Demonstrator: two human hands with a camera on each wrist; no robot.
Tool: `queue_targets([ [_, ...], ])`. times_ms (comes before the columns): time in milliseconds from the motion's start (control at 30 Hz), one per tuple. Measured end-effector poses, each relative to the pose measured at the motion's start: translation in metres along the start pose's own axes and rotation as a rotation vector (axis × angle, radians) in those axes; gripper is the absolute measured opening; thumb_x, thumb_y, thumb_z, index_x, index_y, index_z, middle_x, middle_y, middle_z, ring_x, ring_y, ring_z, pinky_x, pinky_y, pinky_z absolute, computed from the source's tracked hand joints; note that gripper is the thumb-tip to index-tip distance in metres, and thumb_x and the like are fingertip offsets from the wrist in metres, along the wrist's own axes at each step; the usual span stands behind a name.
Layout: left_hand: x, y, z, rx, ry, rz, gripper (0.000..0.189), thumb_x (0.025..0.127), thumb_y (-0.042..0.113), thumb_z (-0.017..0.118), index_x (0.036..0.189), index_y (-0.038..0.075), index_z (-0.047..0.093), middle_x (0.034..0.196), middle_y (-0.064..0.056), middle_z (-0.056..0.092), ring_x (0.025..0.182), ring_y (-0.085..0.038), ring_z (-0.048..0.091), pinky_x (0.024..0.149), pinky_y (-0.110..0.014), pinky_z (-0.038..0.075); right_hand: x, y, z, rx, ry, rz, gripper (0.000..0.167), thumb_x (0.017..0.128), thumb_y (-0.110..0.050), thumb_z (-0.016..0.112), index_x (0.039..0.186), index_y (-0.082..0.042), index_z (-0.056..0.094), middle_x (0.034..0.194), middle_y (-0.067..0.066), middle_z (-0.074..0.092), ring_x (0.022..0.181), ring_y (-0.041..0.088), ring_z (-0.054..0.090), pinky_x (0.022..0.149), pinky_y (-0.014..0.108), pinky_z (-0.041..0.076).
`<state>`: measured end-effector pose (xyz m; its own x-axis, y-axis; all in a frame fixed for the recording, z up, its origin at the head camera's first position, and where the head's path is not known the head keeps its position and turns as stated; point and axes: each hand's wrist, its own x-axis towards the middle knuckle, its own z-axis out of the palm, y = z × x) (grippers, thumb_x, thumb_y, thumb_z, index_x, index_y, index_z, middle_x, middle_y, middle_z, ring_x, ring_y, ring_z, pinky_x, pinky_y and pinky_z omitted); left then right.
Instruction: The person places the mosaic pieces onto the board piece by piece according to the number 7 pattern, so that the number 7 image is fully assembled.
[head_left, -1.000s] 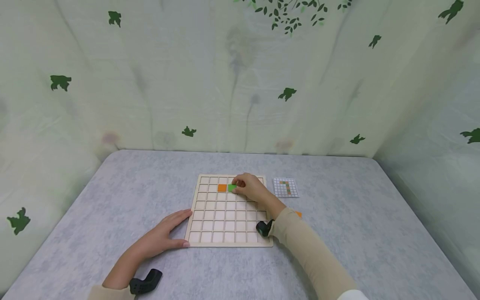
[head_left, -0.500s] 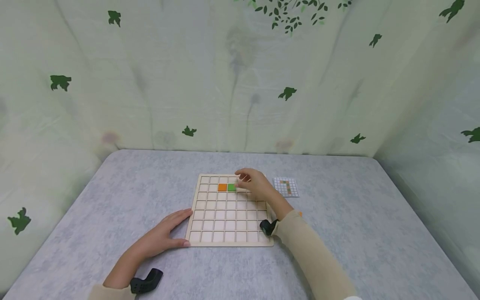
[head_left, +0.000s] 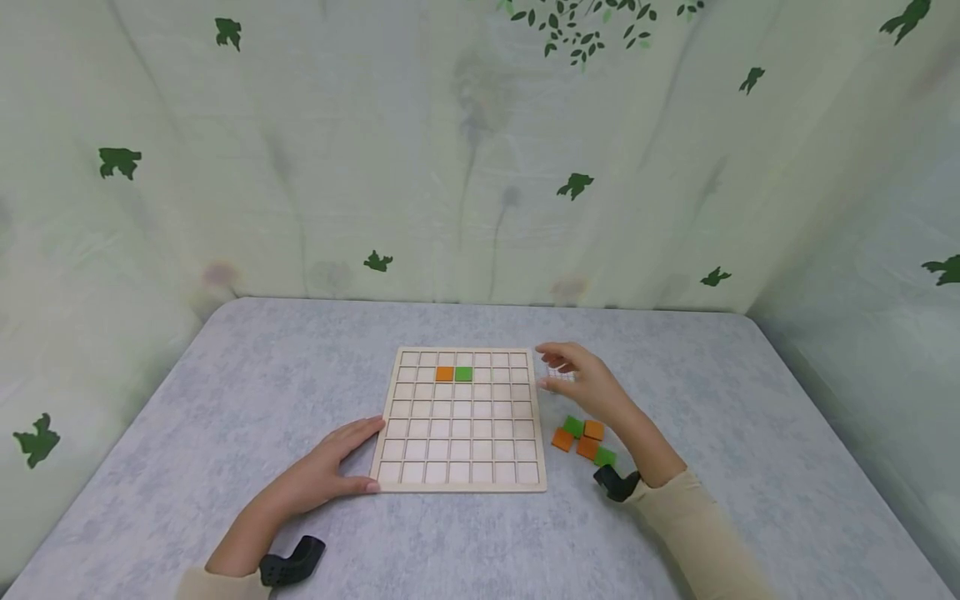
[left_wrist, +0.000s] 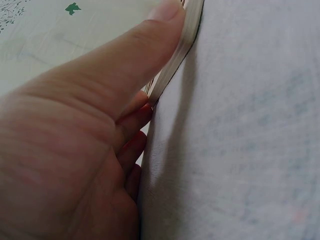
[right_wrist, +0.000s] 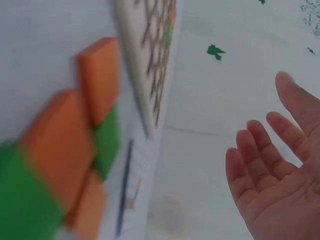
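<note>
A wooden grid board [head_left: 459, 425] lies on the table, with an orange tile [head_left: 445, 374] and a green tile [head_left: 463, 374] side by side in its second row from the back. My left hand [head_left: 326, 471] rests at the board's left edge, fingers extended and thumb near the front corner; the left wrist view shows the thumb [left_wrist: 150, 37] against the rim. Off the board's right side, my right hand [head_left: 588, 383] hovers with nothing in it, fingers loosely bent. Below it lie loose orange tiles [head_left: 588, 447] and green tiles [head_left: 604, 457].
A small card with a printed grid [right_wrist: 132, 200] lies right of the board, mostly covered by the right hand in the head view. The grey table [head_left: 300, 358] ends at a pale curtain [head_left: 420, 167] with leaf and bird prints. Each wrist wears a black device [head_left: 292, 562].
My right hand has let go of the green tile, which stays on the board, and has moved right past the board's edge. The loose tiles have come into view. The left hand stays put.
</note>
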<state>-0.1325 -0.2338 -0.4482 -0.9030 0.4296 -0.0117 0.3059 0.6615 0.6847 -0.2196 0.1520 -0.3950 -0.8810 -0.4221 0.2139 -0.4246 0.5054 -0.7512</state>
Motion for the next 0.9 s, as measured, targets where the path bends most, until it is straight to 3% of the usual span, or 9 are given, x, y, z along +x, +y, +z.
queue_targets([
  [200, 0.0, 0.0, 0.001, 0.004, 0.001, -0.002, 0.088, 0.071, 0.048, 0.069, 0.14, 0.009, 0.031, 0.142, -0.015, 0.03, 0.129, -0.039, 0.021, 0.098, -0.058, 0.02, -0.036, 0.018, -0.004, -0.019, -0.049, -0.006, 0.048, 0.081, -0.018, 0.067, 0.124, -0.003, 0.052, 0.111, 0.014, 0.055, 0.097, 0.028, 0.052, 0.083, 0.041, 0.044],
  [400, 0.0, 0.0, 0.0, 0.006, 0.001, 0.003, 0.088, 0.071, 0.048, 0.069, 0.14, 0.008, 0.031, 0.142, -0.015, 0.029, 0.129, -0.039, 0.021, 0.098, -0.058, 0.02, -0.057, 0.031, 0.002, -0.061, -0.122, -0.001, 0.045, 0.079, -0.018, 0.07, 0.118, -0.002, 0.056, 0.1, 0.007, 0.057, 0.085, 0.02, 0.053, 0.071, 0.03, 0.047],
  [600, 0.0, 0.001, 0.0, -0.004, 0.001, 0.009, 0.088, 0.071, 0.048, 0.068, 0.14, 0.008, 0.031, 0.142, -0.015, 0.03, 0.129, -0.038, 0.021, 0.098, -0.058, 0.02, -0.066, 0.037, 0.008, -0.102, -0.186, 0.04, 0.038, 0.078, -0.021, 0.07, 0.112, -0.007, 0.06, 0.094, -0.001, 0.052, 0.078, 0.014, 0.049, 0.065, 0.024, 0.045],
  [900, 0.0, 0.0, 0.0, -0.011, 0.009, 0.006, 0.088, 0.071, 0.046, 0.07, 0.14, 0.008, 0.031, 0.142, -0.014, 0.029, 0.129, -0.037, 0.021, 0.099, -0.056, 0.02, -0.066, 0.033, 0.01, -0.166, -0.225, 0.062, 0.027, 0.08, -0.018, 0.07, 0.105, -0.017, 0.061, 0.096, -0.004, 0.047, 0.083, 0.011, 0.045, 0.072, 0.026, 0.043],
])
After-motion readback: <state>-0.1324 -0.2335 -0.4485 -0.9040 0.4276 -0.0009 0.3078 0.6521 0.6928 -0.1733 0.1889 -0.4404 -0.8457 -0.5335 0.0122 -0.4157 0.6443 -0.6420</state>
